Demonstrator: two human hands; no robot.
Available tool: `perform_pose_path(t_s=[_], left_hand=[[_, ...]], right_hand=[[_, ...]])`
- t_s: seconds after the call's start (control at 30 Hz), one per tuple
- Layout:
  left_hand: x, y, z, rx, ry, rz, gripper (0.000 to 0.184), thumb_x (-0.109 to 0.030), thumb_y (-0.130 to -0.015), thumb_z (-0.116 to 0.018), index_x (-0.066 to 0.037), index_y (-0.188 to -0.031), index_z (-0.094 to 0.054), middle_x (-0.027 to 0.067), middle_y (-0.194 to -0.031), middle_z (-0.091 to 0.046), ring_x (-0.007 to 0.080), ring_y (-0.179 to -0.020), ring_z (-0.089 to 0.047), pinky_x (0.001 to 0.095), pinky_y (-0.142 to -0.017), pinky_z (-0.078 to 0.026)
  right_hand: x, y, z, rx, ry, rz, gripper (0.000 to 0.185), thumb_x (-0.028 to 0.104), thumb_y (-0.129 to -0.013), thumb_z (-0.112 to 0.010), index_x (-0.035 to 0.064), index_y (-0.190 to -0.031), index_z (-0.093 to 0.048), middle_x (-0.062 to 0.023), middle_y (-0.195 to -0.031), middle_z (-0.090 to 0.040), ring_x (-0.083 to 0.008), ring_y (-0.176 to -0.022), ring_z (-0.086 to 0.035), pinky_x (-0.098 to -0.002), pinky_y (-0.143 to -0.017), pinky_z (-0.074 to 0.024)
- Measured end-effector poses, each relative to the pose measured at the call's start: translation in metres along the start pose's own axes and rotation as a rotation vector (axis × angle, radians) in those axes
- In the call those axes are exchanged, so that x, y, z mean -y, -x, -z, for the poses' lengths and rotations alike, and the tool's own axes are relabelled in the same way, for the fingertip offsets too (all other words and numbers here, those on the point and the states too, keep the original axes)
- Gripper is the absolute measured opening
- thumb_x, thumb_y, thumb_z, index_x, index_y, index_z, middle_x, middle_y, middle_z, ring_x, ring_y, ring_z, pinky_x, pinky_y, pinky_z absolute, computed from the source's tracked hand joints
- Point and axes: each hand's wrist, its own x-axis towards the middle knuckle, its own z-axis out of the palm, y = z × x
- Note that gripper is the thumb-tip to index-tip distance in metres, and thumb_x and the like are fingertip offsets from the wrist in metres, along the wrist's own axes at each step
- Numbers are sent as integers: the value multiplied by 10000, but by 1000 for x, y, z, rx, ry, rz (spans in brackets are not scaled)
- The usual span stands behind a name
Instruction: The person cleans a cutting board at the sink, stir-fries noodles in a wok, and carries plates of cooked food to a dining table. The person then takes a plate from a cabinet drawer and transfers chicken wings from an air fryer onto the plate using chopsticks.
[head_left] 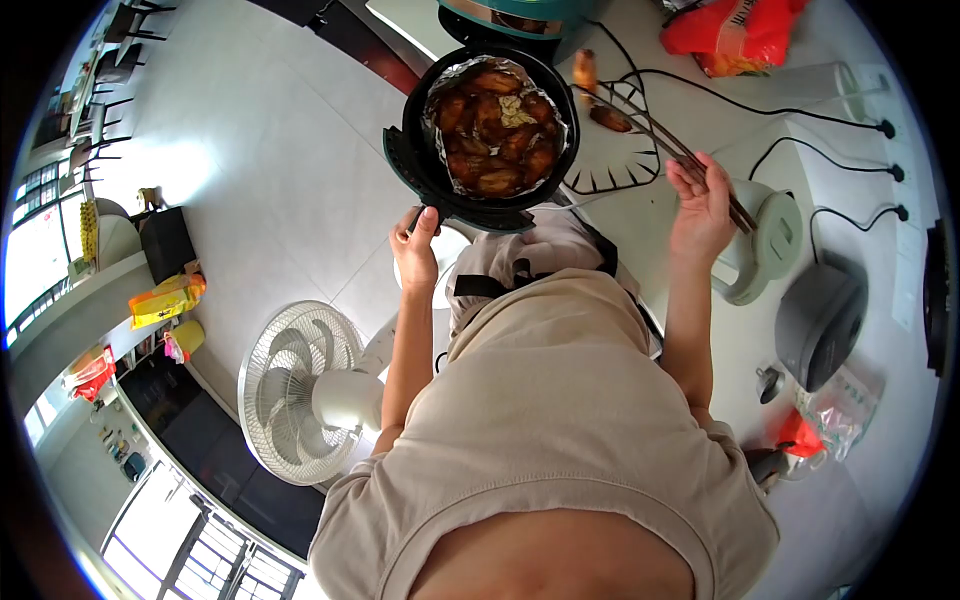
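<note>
My left hand [415, 246] is closed round the handle of a black air fryer basket [568, 150], which is lined with foil. Several browned, glazed pieces of meat [485, 178] lie in it, with a pale clump [515, 111] on top. My right hand [703, 208] holds a pair of dark chopsticks [668, 142], their tips pointing toward the basket. Near the tips, on the counter side, are two brown pieces, one lighter [585, 70] and one darker [610, 119]. A black slotted rack [615, 186] lies on the counter beside the basket.
A teal appliance [520, 12] stands behind the basket. Black cables [760, 106] run across the counter [680, 100] to wall sockets. At the right are a pale green appliance [778, 240], a grey one [822, 322] and a red bag [735, 38]. A white fan [300, 392] stands at the left.
</note>
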Motion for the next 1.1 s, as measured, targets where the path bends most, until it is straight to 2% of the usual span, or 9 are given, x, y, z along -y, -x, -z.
perform_pose_path(t_s=[0.07,0.2,0.3,0.43,0.6,0.67,0.83,1.1], left_hand=[[3,-2,3,-4,-8,-1,478,-439,-835,-628,-26,-643,-481,-2,-619,-446,106,-638,-384,270,-611,-295],[4,-3,2,7,43,-5,474,-427,-831,-645,-30,-637,-473,-5,-616,-439,107,-631,-387,271,-608,-303],[1,-3,4,7,21,-15,479,-426,-831,-651,-29,-631,-472,-3,-618,-444,108,-629,-391,271,-606,-310],[0,1,6,3,10,-9,484,-430,-831,-647,-25,-633,-471,0,-617,-447,108,-632,-393,272,-608,-311],[2,4,6,3,-12,-20,494,-444,-831,-642,-23,-635,-473,4,-613,-449,109,-633,-395,270,-609,-311],[1,6,5,-3,-30,-30,500,-452,-829,-642,-22,-635,-477,4,-612,-451,108,-632,-395,270,-608,-312],[-1,9,2,-6,-69,-25,508,-463,-817,-654,-15,-639,-492,2,-620,-469,105,-638,-409,272,-602,-316],[5,14,-4,-22,-178,-37,435,-406,-827,-659,-32,-655,-518,-10,-627,-462,101,-636,-407,266,-606,-303]], right_hand=[[1,-3,17,-22,160,110,252,145,-931,-508,-79,-1020,-583,-183,-931,-653,-293,-810,-681,-343,-757,-561],[-37,-4,36,28,455,37,290,166,-952,-500,-100,-1046,-568,-179,-933,-648,-261,-815,-682,-324,-757,-550],[-52,0,26,103,553,30,275,149,-952,-494,-98,-1033,-582,-173,-936,-649,-250,-819,-683,-322,-761,-547],[-49,2,12,129,568,121,206,97,-932,-514,-75,-979,-616,-150,-883,-658,-214,-768,-690,-274,-703,-551],[16,22,-15,125,511,304,180,66,-928,-508,-65,-954,-630,-137,-880,-660,-214,-748,-692,-265,-672,-543],[25,35,-28,241,516,285,177,56,-927,-503,-64,-947,-632,-132,-882,-661,-215,-748,-693,-263,-666,-538],[-9,48,-54,317,541,258,138,16,-899,-534,-78,-945,-622,-123,-847,-659,-201,-752,-697,-238,-628,-523],[-38,44,-57,302,717,517,95,-34,-848,-564,-23,-922,-622,-131,-815,-651,-206,-709,-698,-256,-574,-525]])
